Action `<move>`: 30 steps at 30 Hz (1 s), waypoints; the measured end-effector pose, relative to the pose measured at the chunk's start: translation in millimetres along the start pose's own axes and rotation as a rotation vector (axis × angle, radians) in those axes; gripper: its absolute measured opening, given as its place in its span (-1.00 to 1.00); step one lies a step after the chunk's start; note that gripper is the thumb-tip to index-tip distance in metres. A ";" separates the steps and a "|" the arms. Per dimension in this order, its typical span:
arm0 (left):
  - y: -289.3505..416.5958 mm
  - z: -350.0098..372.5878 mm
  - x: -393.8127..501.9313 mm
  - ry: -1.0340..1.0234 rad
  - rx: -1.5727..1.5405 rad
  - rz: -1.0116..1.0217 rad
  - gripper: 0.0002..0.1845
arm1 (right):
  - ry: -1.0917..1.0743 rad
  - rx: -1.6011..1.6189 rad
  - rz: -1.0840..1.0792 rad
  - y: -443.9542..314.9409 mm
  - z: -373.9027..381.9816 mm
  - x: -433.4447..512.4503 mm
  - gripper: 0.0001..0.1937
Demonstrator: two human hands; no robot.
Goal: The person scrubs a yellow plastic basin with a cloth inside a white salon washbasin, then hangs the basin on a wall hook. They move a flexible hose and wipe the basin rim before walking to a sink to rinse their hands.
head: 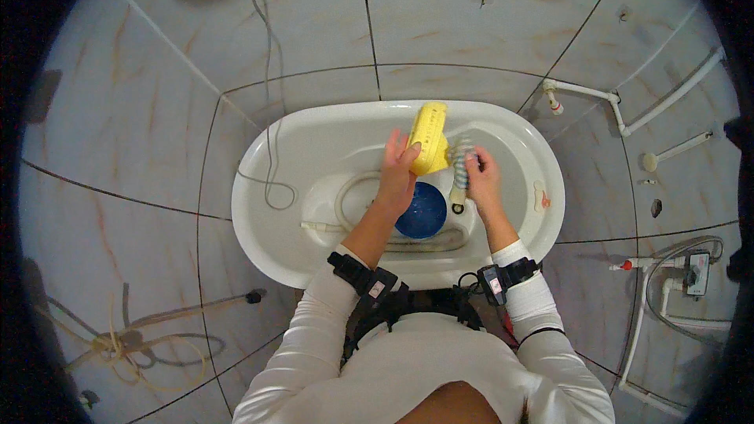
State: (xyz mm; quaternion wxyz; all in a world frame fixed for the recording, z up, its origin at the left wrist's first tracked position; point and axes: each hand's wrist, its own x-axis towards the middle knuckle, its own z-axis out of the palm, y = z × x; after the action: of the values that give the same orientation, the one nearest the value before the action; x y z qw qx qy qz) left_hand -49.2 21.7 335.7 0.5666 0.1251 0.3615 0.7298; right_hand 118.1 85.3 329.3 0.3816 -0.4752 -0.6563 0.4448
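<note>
My left hand holds a yellow plastic item, tilted, with a row of small marks or slots along its face; its exact kind is unclear. In my right hand is a scrubbing brush with pale, blue-striped bristles. Its cream handle points toward me and ends in a dark-ringed hole. The bristle end is close to the yellow item; whether they touch is hard to tell. Both hands are above a white bathtub. Beneath them in the tub sits a blue bowl, partly covered by my left forearm.
A cream hose lies coiled in the tub. A thin grey cord hangs over its left side. On the right rim is a small white-and-orange item. White pipes and a red-handled valve line the right wall. Tangled tubing is at left.
</note>
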 end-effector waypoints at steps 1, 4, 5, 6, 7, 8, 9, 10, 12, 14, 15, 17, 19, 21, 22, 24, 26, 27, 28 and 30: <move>-1.3 1.6 0.4 -0.020 0.050 0.047 -0.14 | 0.022 0.183 0.111 -1.7 -0.4 -1.2 -0.77; -8.5 7.9 0.8 -0.056 0.203 0.136 -0.12 | -0.059 0.287 0.096 -9.7 7.9 -3.7 -0.74; -11.5 9.7 -0.4 -0.089 0.285 0.125 -0.11 | -0.130 0.263 0.101 -13.0 13.7 -4.8 -0.72; -14.6 11.4 -1.3 -0.143 0.362 0.138 -0.11 | -0.180 0.351 -0.002 -16.6 19.9 -5.8 -0.68; -17.6 12.6 -3.1 -0.148 0.340 0.132 -0.11 | -0.126 0.396 0.035 -19.7 21.9 -5.4 -0.67; -20.1 13.1 -5.4 -0.170 0.313 0.149 -0.12 | -0.125 0.470 0.061 -22.6 25.7 -5.5 -0.66; -22.2 14.2 -5.8 -0.182 0.287 0.167 -0.12 | -0.143 0.564 0.029 -25.0 26.8 -4.7 -0.65; -23.6 14.5 -6.2 -0.187 0.274 0.178 -0.15 | -0.125 0.577 0.077 -26.7 28.3 -4.5 -0.68; -23.3 14.4 -3.5 -0.153 0.260 0.161 -0.20 | -0.078 0.525 0.107 -27.7 28.3 -3.2 -0.69; -20.3 13.3 0.8 -0.148 0.079 0.011 -0.26 | -0.055 0.500 0.099 -25.6 26.2 -2.8 -0.71; -17.5 12.5 3.6 -0.141 -0.006 -0.084 -0.28 | -0.052 0.496 0.099 -23.8 25.7 -3.1 -0.71; -8.4 11.3 14.2 -0.131 -0.023 -0.108 -0.36 | -0.078 0.445 0.076 -19.6 24.8 -4.5 -0.72; -4.6 12.8 20.1 -0.101 0.058 -0.068 -0.42 | -0.154 0.346 0.029 -15.5 24.1 -6.8 -0.73; -4.0 16.5 22.4 -0.030 0.256 0.033 -0.47 | -0.223 0.372 0.027 -12.9 24.5 -8.8 -0.73; -7.8 20.2 19.7 0.052 0.360 0.136 -0.52 | -0.268 0.385 0.024 -12.4 25.5 -9.4 -0.73; -13.5 27.0 14.5 0.081 0.417 0.227 -0.51 | -0.242 0.363 -0.047 -13.0 28.5 -9.9 -0.72; -19.8 32.7 6.6 0.105 0.438 0.250 -0.47 | -0.087 0.278 -0.103 -14.7 32.0 -10.4 -0.71; -23.3 35.2 2.3 0.121 0.428 0.226 -0.43 | -0.036 0.376 -0.092 -15.4 33.5 -11.1 -0.71; -25.7 38.1 0.9 0.132 0.410 0.242 -0.39 | 0.030 0.462 0.000 -16.0 33.0 -11.8 -0.72; -25.5 39.6 1.2 0.144 0.386 0.234 -0.38 | 0.072 0.489 0.080 -16.1 31.7 -13.8 -0.73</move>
State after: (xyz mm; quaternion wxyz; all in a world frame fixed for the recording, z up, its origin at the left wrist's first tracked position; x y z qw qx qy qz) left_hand -7.3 40.6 346.3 0.4165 0.2199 0.5167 0.7149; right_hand 87.7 62.5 333.6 0.4905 -0.4096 -0.4959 0.5880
